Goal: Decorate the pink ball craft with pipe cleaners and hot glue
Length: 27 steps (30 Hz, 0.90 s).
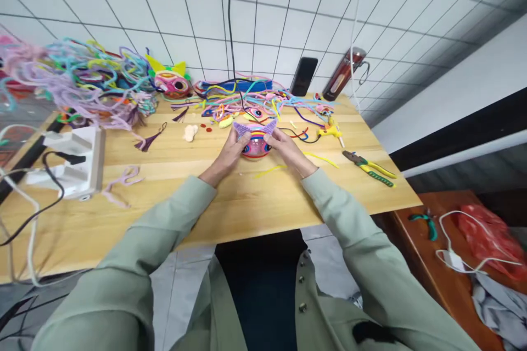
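Observation:
Between my hands is a pink animal-head craft (256, 147) with purple pointed ears, dark round eyes and coloured stripes. My left hand (231, 154) grips its left side, thumb near the base of the left ear. On the other side my right hand (290, 152) holds it the same way. Its underside and back are hidden. A yellow pipe cleaner (323, 159) lies on the wooden table (247, 205) by my right wrist. Just behind the craft are a heap of coloured pipe cleaners (242, 104) and another pink piece with an eye (256, 113).
To the right lie a yellow glue gun (330, 130) and yellow-green pliers (370, 169). A phone (304, 75) and a red-brown flask (344, 74) stand by the wall. At left are a white power strip (88, 162), a tangle of pipe cleaners (78, 85) and a finished-looking pink head (173, 82).

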Motion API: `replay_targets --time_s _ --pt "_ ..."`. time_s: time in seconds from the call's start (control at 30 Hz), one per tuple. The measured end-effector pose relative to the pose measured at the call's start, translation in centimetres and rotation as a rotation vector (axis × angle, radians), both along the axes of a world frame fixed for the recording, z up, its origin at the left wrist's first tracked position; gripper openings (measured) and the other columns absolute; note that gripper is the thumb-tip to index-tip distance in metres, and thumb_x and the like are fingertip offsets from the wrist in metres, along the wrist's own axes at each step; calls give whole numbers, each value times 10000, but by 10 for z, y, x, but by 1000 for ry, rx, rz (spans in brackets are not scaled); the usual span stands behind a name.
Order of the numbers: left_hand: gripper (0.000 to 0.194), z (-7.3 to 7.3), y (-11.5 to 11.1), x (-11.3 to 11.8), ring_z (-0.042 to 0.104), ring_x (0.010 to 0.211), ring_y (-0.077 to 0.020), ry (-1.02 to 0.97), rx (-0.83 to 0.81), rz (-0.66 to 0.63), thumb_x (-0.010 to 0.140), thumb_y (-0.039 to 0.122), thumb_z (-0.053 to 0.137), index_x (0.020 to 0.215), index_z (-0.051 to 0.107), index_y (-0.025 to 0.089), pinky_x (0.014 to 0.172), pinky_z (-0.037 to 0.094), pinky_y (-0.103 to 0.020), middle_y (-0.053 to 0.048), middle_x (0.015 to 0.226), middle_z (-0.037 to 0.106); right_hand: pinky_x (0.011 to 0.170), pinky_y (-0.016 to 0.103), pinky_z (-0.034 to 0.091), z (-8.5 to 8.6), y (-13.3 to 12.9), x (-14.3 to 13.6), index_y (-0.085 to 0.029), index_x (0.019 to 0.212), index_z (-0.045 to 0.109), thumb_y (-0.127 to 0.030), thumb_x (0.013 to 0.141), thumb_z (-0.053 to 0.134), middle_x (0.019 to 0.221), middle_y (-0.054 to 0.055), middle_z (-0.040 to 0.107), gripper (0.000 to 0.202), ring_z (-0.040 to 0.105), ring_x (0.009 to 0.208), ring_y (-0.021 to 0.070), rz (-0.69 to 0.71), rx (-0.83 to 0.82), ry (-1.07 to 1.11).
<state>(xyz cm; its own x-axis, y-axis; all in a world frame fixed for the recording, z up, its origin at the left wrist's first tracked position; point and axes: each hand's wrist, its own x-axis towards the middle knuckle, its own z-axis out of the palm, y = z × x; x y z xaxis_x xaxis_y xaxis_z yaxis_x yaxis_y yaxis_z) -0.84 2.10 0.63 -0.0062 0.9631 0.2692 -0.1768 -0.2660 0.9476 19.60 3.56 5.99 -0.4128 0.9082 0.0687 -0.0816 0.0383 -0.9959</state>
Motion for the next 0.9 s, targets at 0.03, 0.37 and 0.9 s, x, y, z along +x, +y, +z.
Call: replay_targets --time_s 0.03,0.37,0.9 --pt "829 -1 -1 1 651 1571 -368 0 -5 14 926 858 833 1460 653 251 1385 504 -530 -132 1599 728 1305 484 550 -2 0 -1 -267 1221 810 -770 740 998 1419 68 871 720 746 1421 337 -4 -18 6" --pt "734 -21 5 -7 715 1477 -341 111 91 68 1000 811 786 1455 680 246 1313 564 -500 -125 1517 773 1246 466 577 -30 14 -2 -266 1244 809 -786 798 948 1381 59 877 699 760 1376 332 -3 51 36" --pt "665 -25 2 -6 747 1439 -311 88 108 68 1028 783 785 1436 685 267 1285 590 -476 -109 1504 792 1241 472 590 -34 6 -4 -286 1249 802 -823 844 916 1384 47 863 683 757 1354 322 -44 83 50"
